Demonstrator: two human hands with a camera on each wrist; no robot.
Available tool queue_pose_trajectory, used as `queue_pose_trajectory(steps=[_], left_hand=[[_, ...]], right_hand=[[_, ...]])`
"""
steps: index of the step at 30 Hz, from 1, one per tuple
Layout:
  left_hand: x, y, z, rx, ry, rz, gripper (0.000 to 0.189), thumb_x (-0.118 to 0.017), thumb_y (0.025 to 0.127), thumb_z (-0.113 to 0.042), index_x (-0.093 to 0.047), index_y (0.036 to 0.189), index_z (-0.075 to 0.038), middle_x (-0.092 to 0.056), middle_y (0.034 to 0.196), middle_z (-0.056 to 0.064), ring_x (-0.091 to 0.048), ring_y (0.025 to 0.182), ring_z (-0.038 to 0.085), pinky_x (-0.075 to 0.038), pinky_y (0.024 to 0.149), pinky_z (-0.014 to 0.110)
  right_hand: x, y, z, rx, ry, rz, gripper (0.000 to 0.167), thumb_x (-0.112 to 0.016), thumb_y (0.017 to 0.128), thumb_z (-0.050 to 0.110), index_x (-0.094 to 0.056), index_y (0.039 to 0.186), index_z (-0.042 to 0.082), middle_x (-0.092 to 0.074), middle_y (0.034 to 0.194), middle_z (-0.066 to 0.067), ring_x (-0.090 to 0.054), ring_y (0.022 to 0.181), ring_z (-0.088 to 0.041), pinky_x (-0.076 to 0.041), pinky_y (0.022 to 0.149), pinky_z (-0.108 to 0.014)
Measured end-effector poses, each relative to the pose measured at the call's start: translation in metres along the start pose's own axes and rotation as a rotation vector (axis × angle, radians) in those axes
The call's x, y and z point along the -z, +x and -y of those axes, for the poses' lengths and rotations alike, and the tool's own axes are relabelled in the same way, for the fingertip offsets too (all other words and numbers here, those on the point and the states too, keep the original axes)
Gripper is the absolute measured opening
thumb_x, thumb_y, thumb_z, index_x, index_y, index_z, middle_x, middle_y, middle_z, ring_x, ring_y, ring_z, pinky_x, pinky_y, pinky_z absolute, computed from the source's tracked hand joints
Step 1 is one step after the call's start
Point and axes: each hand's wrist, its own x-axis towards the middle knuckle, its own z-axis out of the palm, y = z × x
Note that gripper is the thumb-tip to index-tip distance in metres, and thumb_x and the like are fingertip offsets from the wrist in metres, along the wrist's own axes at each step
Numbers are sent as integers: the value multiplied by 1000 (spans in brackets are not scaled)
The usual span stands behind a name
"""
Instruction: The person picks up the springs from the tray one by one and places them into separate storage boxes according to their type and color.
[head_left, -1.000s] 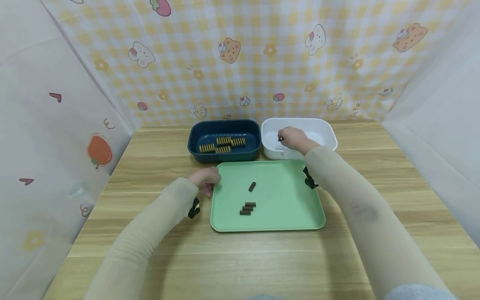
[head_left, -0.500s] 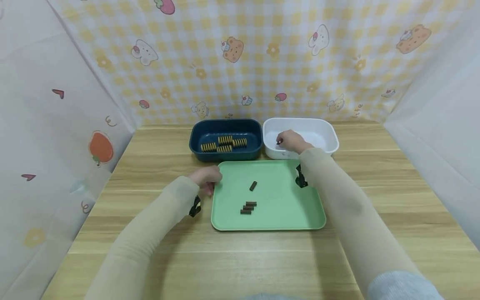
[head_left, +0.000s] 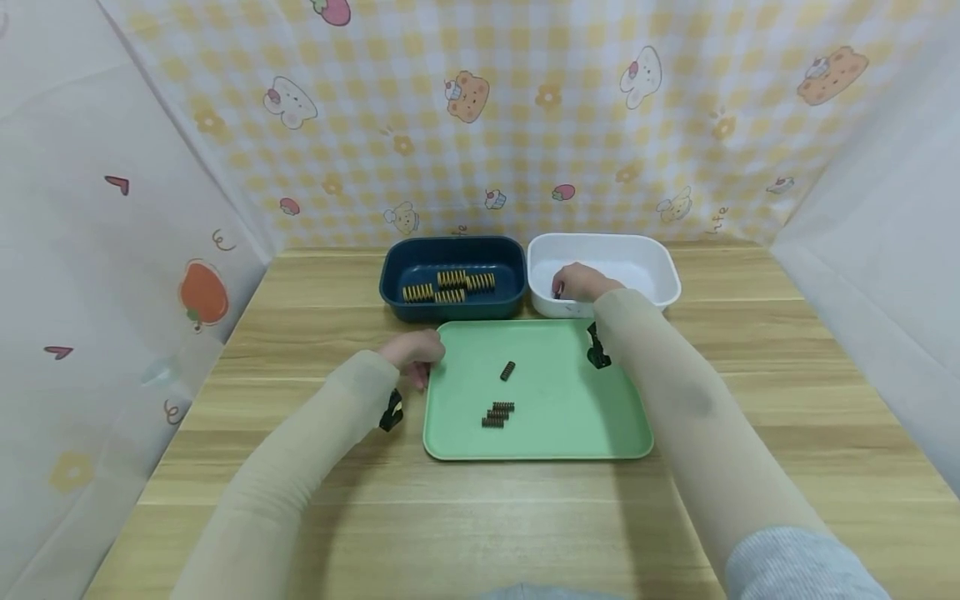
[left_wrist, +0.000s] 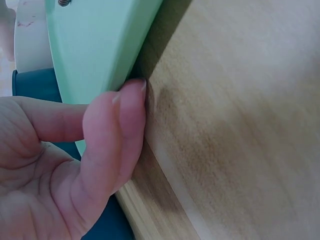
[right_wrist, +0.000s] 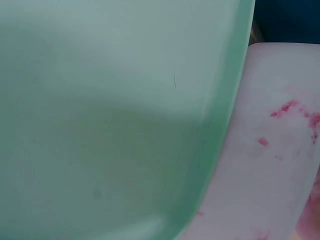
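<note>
Since the earlier head frame, the right hand (head_left: 581, 283) has dipped slightly lower into the white box (head_left: 651, 260); the left hand (head_left: 412, 350) has held its place at the left rim of the green tray (head_left: 570, 417).

Hand state: the right hand pinches a small dark piece (head_left: 558, 292) between its fingertips, inside the left part of the white box. From where I watch, it appears to be a dark spring, though the fingers cover most of it. Whether it touches the box floor I cannot tell. The left hand's fingers are curled at the tray's edge and appear to grip it.

Stock: three dark springs (head_left: 498, 414) lie in a staggered row on the tray; a single dark spring (head_left: 507, 371) lies slantwise above them. Four yellow springs (head_left: 452, 279) are in the navy box (head_left: 453, 312).

Procedure, as I judge the step to be a set-down: lower the piece until it meets the floor, then part the fingers gently. Caution: a coil dropped from height could roll or bounce. Keep the wrist clear of the front wall, and keep the tray steady without tilting it.
</note>
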Motion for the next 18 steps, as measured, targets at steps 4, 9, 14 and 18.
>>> queue_pose_trajectory(steps=[4, 9, 14, 18], left_hand=[[1, 0, 0, 0, 7, 5, 52, -32, 86, -1, -23, 137, 4, -52, 55, 10, -52, 40, 13, -47, 41, 22], [1, 0, -2, 1, 5, 15, 58, -32, 86, -1, -17, 141, 4, -53, 55, 10, -52, 40, 13, -47, 41, 22], [2, -1, -2, -1, 17, 10, 57, -33, 87, -2, -16, 142, 4, -54, 56, 10, -53, 41, 13, -47, 41, 22], [0, -1, -2, 11, 32, -8, 55, -33, 87, -3, -20, 141, 3, -55, 57, 11, -53, 41, 14, -46, 40, 22]], right_hand=[[0, 0, 1, 24, -7, 1, 24, -59, 80, 3, -65, 103, 0, -62, 102, -16, -53, 93, -28, -42, 90, -41], [-3, 1, -3, 27, 24, -2, 24, -58, 82, 2, -64, 105, -1, -62, 105, -17, -54, 97, -29, -41, 91, -42], [-3, 1, -7, 29, 60, -7, 23, -55, 85, 4, -62, 106, -2, -60, 109, -20, -53, 102, -32, -40, 94, -44], [1, -3, -4, 36, 82, -50, 25, -54, 89, 7, -60, 110, -3, -59, 112, -22, -52, 106, -33, -40, 95, -45]])
